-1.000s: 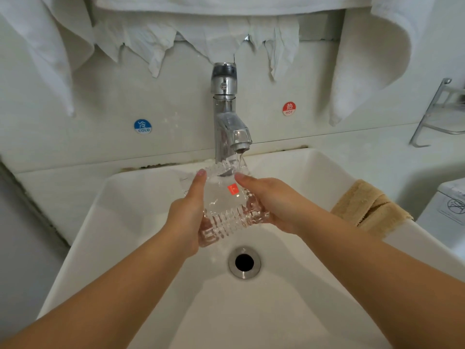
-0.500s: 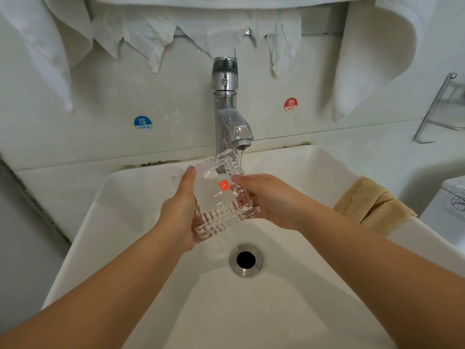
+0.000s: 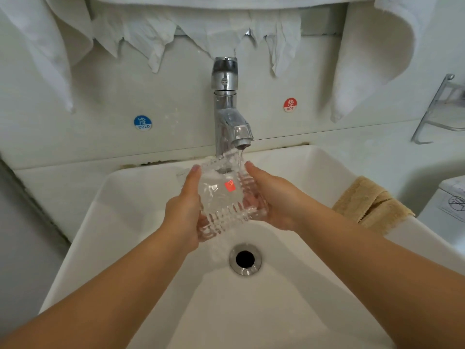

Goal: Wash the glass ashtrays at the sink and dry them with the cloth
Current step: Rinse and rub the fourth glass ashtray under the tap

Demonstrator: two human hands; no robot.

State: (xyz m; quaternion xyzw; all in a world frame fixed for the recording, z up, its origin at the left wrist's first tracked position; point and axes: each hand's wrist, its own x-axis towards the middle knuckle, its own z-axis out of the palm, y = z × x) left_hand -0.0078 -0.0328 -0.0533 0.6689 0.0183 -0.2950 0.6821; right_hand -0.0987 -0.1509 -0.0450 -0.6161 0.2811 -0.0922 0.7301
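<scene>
A clear ribbed glass ashtray (image 3: 224, 202) with a small red sticker is tilted under the chrome tap (image 3: 227, 114), and water runs from the spout onto its far edge. My left hand (image 3: 185, 212) holds its left side, thumb lying along the edge. My right hand (image 3: 273, 197) holds its right side, with fingers curled underneath. Both hands hover over the white sink basin (image 3: 314, 172), above the drain (image 3: 244, 259). A tan cloth (image 3: 370, 202) lies folded on the sink's right rim.
White towels (image 3: 372, 54) and cloths hang along the wall above the tap. Cold and hot stickers (image 3: 290, 105) flank the tap. A metal wire rack (image 3: 437, 114) is mounted at the right. A white appliance (image 3: 450, 205) stands at the right edge.
The ashtray has shifted slightly up and back under the spout, and water now pours over its far edge and runs down into the basin. Both hands keep their hold.
</scene>
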